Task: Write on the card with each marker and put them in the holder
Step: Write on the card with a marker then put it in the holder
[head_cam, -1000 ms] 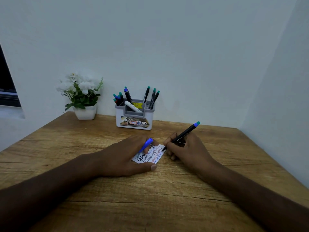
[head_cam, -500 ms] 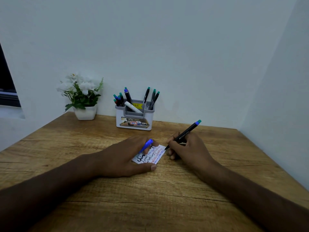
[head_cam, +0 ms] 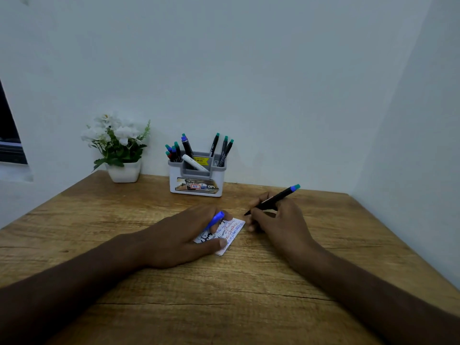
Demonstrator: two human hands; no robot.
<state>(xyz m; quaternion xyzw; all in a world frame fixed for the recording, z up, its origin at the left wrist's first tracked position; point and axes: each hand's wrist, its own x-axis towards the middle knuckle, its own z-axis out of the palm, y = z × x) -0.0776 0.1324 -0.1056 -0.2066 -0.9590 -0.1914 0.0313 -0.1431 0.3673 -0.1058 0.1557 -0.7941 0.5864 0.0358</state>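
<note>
Your right hand [head_cam: 276, 217] pinches the marker [head_cam: 272, 199], its tip lifted off the card [head_cam: 230, 235]; your left hand [head_cam: 181, 239] pins the card, fingers holding the blue cap [head_cam: 216, 218]; next, recap, then drop it in the holder [head_cam: 196, 181] at 11 o'clock.

Counted: one card [head_cam: 221, 235], one holder [head_cam: 196, 181], one potted plant [head_cam: 119, 148], two hands. Markers in the holder are too crowded for a sure count.

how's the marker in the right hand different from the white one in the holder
The marker in the right hand has a black barrel with a teal end; the white marker is white all over. The black one is gripped, tip aimed down beside the card; the white one lies slanted in the holder, untouched. The black one is uncapped; whether the white one is capped I cannot tell. Both lie at a slant.
</note>
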